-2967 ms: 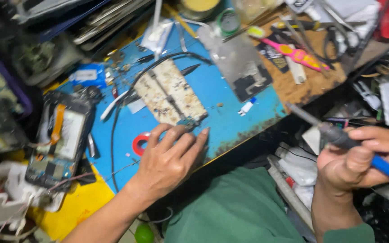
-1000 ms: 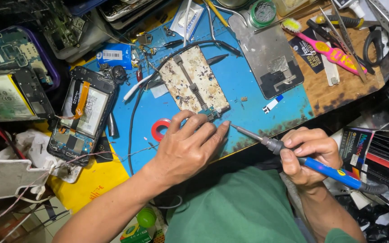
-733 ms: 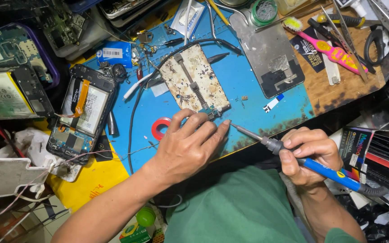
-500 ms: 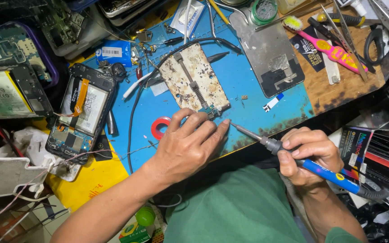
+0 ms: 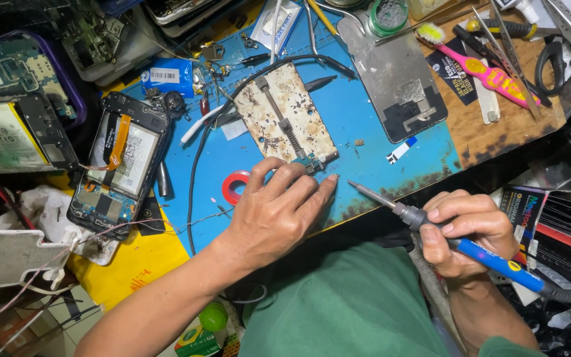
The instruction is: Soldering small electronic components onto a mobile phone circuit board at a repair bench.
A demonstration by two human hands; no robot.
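Clutter covers our bench, and at its centre lies a blue work mat (image 5: 365,132). At centre left rests an opened phone (image 5: 117,168) with an orange flex cable; a red tape ring (image 5: 235,188) sits beside our left hand (image 5: 275,215). This hand lies flat, fingers (image 5: 285,182) loosely spread, their tips pressing a small circuit board (image 5: 310,162) at the lower end of a stained holder plate (image 5: 285,119). At lower right our right hand (image 5: 464,231) is closed around a blue soldering iron (image 5: 460,241), its tip just beside the left fingertips. We judge that a slip could burn them, or the board may shift under weak pressure.
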